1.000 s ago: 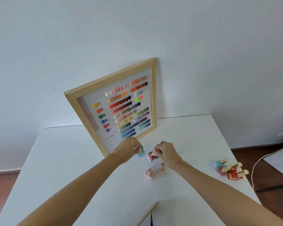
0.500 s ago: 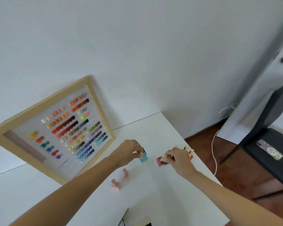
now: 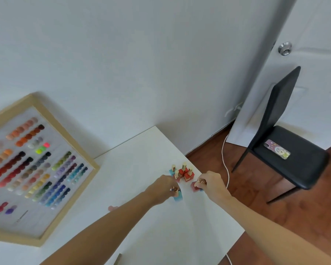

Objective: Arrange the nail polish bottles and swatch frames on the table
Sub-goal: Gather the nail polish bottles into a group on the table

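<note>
My left hand (image 3: 163, 189) grips a teal nail polish bottle (image 3: 178, 197) by its gold cap, low over the white table (image 3: 141, 153). My right hand (image 3: 211, 183) holds a dark pink bottle (image 3: 195, 186) by its cap near the table's right edge. Just beyond both hands stands a cluster of gold-capped bottles (image 3: 183, 174), red ones and one teal. A wooden swatch frame (image 3: 33, 169) with rows of coloured nail swatches leans against the wall at the left. A small pink bottle (image 3: 112, 208) peeks out behind my left forearm.
A black chair (image 3: 287, 142) with a phone (image 3: 277, 152) on its seat stands right of the table on the wooden floor. A white cable (image 3: 225, 161) runs down beside the table edge. A white door with a knob (image 3: 284, 48) is at the far right.
The view has swung right. Both hands have carried their bottles rightward across the table to the cluster at its right edge.
</note>
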`<control>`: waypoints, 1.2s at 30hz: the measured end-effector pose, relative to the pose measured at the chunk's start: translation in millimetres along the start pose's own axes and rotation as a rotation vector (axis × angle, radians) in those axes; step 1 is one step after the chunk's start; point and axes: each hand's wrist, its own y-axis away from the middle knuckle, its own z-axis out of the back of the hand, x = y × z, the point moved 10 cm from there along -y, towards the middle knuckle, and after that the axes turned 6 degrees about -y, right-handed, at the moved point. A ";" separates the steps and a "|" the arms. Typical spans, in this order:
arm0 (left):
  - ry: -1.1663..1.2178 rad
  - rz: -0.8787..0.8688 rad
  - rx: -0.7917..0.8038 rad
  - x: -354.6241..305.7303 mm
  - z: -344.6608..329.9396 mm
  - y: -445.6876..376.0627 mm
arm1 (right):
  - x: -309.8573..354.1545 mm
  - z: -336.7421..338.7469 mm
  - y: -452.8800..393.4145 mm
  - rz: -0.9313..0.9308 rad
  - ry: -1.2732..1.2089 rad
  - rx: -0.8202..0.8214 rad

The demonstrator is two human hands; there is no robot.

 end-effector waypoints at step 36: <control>-0.070 0.034 -0.135 10.2 21.9 -1.2 | 24.2 -4.8 -23.4 0.265 0.041 -0.084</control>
